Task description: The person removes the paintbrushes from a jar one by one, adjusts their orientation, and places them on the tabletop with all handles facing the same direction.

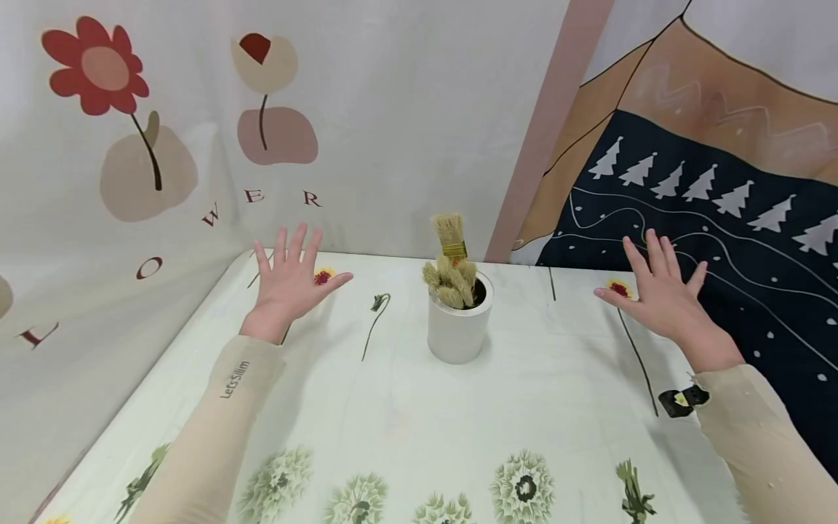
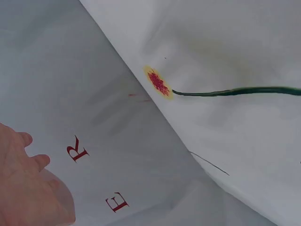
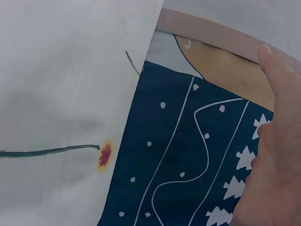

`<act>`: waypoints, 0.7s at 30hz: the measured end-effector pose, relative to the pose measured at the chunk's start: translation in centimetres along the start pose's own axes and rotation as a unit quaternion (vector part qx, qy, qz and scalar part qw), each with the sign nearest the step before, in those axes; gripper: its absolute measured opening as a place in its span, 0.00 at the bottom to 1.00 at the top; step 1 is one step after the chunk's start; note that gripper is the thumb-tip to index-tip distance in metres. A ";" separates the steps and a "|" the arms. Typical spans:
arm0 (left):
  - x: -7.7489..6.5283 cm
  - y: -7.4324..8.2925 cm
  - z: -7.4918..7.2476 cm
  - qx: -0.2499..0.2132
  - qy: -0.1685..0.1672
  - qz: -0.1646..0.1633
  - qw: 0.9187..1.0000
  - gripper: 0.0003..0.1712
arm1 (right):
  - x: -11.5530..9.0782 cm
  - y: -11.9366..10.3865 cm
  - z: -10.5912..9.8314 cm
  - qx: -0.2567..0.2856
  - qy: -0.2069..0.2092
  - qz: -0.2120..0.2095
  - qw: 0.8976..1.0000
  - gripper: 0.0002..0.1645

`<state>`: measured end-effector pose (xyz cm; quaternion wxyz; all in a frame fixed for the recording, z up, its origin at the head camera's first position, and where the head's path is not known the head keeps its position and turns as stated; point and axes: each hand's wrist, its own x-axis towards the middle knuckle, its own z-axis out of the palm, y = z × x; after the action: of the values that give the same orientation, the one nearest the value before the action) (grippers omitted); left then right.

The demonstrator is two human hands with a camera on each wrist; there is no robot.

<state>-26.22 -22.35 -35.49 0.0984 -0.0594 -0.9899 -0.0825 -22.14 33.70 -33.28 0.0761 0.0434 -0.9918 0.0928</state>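
Observation:
A white cylindrical pot [image 1: 460, 335] stands upright toward the back middle of the table. Out of it rise a straw-coloured brush [image 1: 449, 236] with a bound neck and a clump of fuzzy dried grass heads [image 1: 452, 282]. My left hand [image 1: 286, 280] hovers over the table's back left, fingers spread, holding nothing. Over the back right edge, my right hand [image 1: 669, 300] is likewise spread and bare. The pot sits between the hands, apart from both. In the wrist views, parts of the left hand [image 2: 28, 183] and right hand [image 3: 277, 155] show at the frame edges.
A white tablecloth [image 1: 393, 407] printed with flowers and stems covers the table. Behind it hangs a pale cloth [image 1: 406, 131] with flower prints and letters. A dark blue cloth panel [image 1: 655, 218] with white trees hangs at the right. A black device [image 1: 683, 401] is at my right cuff.

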 end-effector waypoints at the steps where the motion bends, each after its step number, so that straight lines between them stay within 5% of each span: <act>1: 0.0 0.1 0.0 -0.004 0.000 0.001 1.000 0.60 | 0.0 0.0 0.0 0.001 0.000 0.000 1.000 0.64; 21: 0.3 2.6 0.3 -0.058 0.018 0.034 0.998 0.59 | 0.1 -1.3 0.2 0.036 -0.010 -0.007 0.999 0.67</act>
<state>-26.18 -19.74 -35.30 0.1156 -0.0966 -0.9790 -0.1376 -22.18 32.41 -33.26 0.0649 0.0541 -0.9883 0.1273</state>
